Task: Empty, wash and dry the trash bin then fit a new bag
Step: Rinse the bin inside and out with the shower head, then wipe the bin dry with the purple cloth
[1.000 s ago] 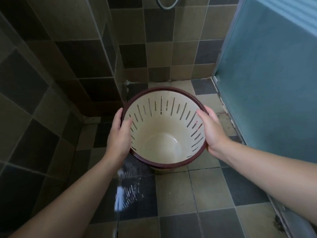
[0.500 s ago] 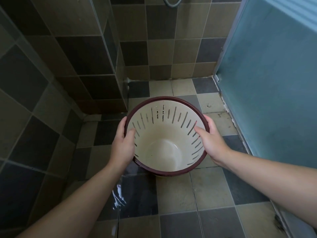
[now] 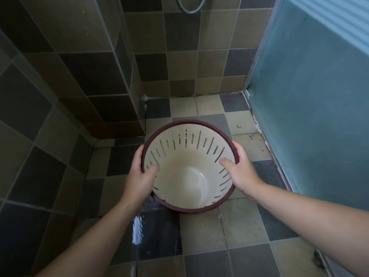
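Head view: a round cream plastic trash bin (image 3: 187, 176) with slotted walls and a dark red rim is gripped above a wet tiled floor (image 3: 201, 232). It is clasped by the left hand (image 3: 139, 176) and right hand (image 3: 239, 172), thumbs hooked inside. A film of water is seen in its smooth bottom.

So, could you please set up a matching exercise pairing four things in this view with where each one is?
Things:
1. bin
2. left hand
3. hose
4. door

Places:
A. hanging at the top edge of the view
B. thumb inside the rim, on the bin's left side
C. along the right side of the view
D. held by both hands above the wet floor

Pairs: 1-D, 2-B, 3-A, 4-C
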